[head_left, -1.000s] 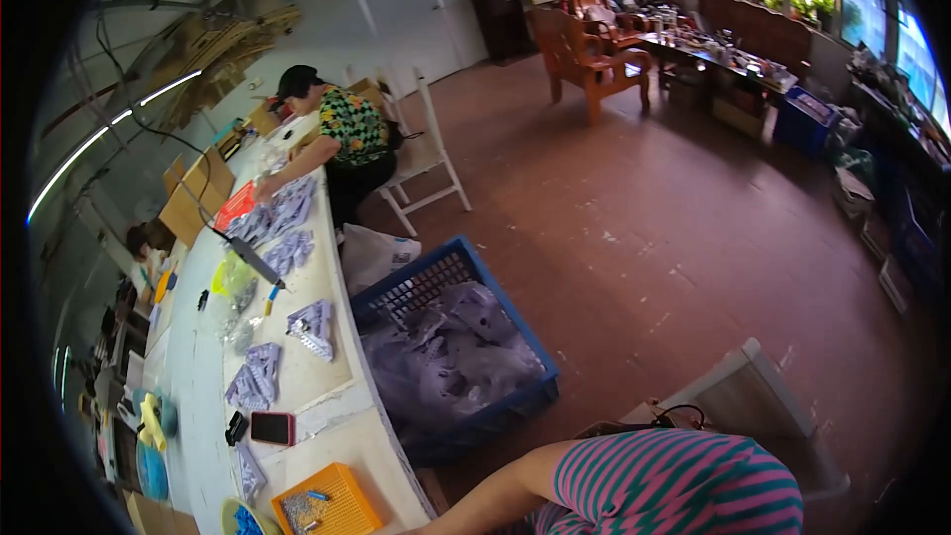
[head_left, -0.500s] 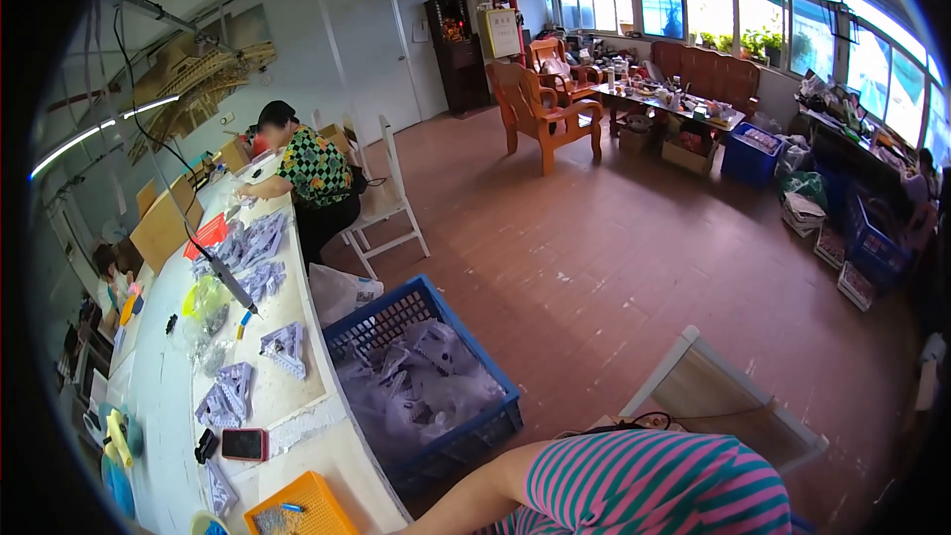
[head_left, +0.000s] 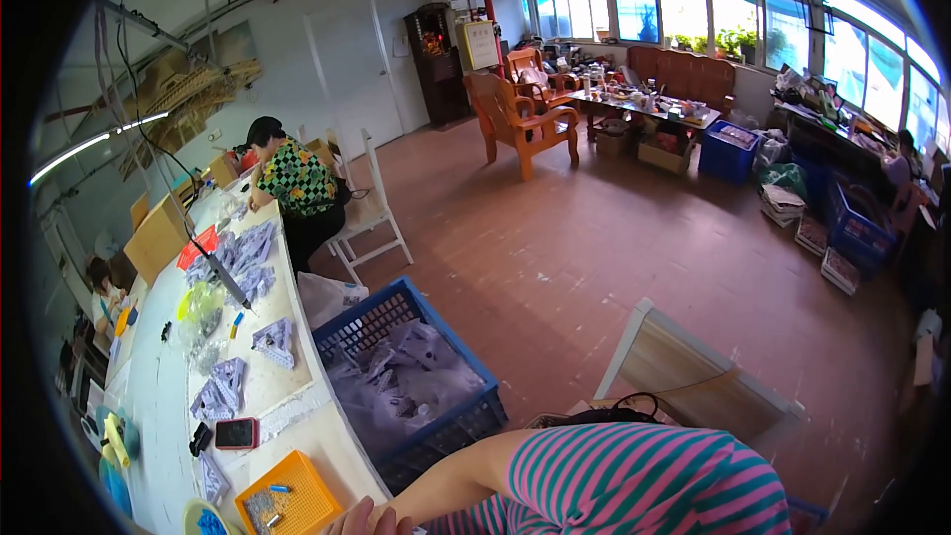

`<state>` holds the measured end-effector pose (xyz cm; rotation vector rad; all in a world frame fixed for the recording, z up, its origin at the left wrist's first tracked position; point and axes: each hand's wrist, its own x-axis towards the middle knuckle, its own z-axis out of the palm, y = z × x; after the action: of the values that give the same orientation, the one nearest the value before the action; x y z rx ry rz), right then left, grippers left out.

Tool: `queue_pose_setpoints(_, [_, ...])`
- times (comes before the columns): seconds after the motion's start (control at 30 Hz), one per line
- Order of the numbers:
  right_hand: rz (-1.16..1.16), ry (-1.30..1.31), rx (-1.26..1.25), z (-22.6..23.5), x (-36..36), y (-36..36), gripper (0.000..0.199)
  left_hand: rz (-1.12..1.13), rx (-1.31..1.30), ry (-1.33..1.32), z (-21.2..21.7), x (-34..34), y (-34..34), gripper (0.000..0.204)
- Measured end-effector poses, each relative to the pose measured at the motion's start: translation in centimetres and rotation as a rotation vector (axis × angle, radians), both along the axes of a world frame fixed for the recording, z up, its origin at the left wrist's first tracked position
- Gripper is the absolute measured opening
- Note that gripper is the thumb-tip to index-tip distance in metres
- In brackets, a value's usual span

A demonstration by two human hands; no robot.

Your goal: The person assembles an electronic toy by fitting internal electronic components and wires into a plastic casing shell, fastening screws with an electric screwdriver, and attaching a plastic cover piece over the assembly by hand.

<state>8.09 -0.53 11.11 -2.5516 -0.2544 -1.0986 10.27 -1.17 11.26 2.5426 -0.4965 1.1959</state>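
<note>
My right forearm reaches from a pink-and-teal striped short sleeve toward the table edge. At its end, the fingers of my right hand show at the lower edge, beside an orange tray. Most of that hand is cut off, so its grip and anything in it are hidden. My left hand is out of view. Small grey parts and a blue piece lie in the tray. A phone in a red case rests nearby, with black parts and lilac studded pieces around it.
A blue crate of bagged lilac pieces stands beside the white table. A pen-shaped tool hangs over the tabletop. A co-worker sits farther along, beside a white chair. Another chair stands to my right.
The view has shifted, and the room appears slightly farther left. Fingers and more of the orange tray have come into sight at the lower edge. The co-worker has leaned a little.
</note>
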Motion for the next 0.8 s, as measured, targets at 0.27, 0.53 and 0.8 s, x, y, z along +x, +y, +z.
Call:
queue_pose_setpoints(0.27, [0.066, 0.024, 0.008, -0.4, -0.7, -0.1, 0.017, -0.064, 0.02, 0.071, -0.1, -0.7, -0.8, 0.016])
queue_pose_setpoints(0.53, [0.167, 0.148, 0.031, -2.3, -1.0, -0.1, 0.016, -0.136, -0.001, 0.058, 0.0, -0.3, -1.2, 0.015])
queue_pose_setpoints(0.8, [0.264, 0.202, 0.071, -3.5, 0.0, -0.2, 0.015, -0.174, -0.036, 0.168, 0.5, -0.3, -1.7, 0.016])
